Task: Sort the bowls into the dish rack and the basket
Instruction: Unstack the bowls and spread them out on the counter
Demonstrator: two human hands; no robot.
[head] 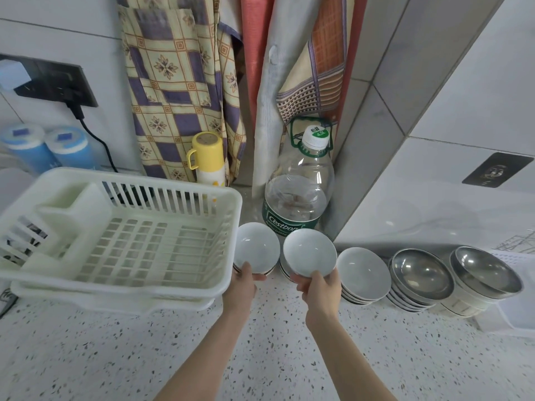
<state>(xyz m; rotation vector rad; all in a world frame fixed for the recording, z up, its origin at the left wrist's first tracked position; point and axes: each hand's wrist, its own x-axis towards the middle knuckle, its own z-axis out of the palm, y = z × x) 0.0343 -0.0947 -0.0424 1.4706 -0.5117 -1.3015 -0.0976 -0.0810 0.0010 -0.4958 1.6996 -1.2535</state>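
Note:
A white plastic dish rack [223, 198] stands empty on the speckled counter at the left. Right of it runs a row of bowl stacks. My left hand [241, 287] grips the near rim of a white bowl [256, 246] on top of the first stack. My right hand [321, 290] holds another white bowl [309, 251], lifted and tilted above the second stack. A third stack of white bowls [362, 272] follows, then a stack topped by a steel bowl [421, 273] and another steel bowl [486, 273] on paper cups. A white basket [518, 316] shows only partly at the right edge.
A large clear water bottle [301, 192] stands behind the bowls against the wall corner. A yellow flask [207, 160] and two blue canisters [49, 149] stand behind the rack. A black cable [98, 140] hangs from the wall socket. Patterned cloths [179, 82] hang above.

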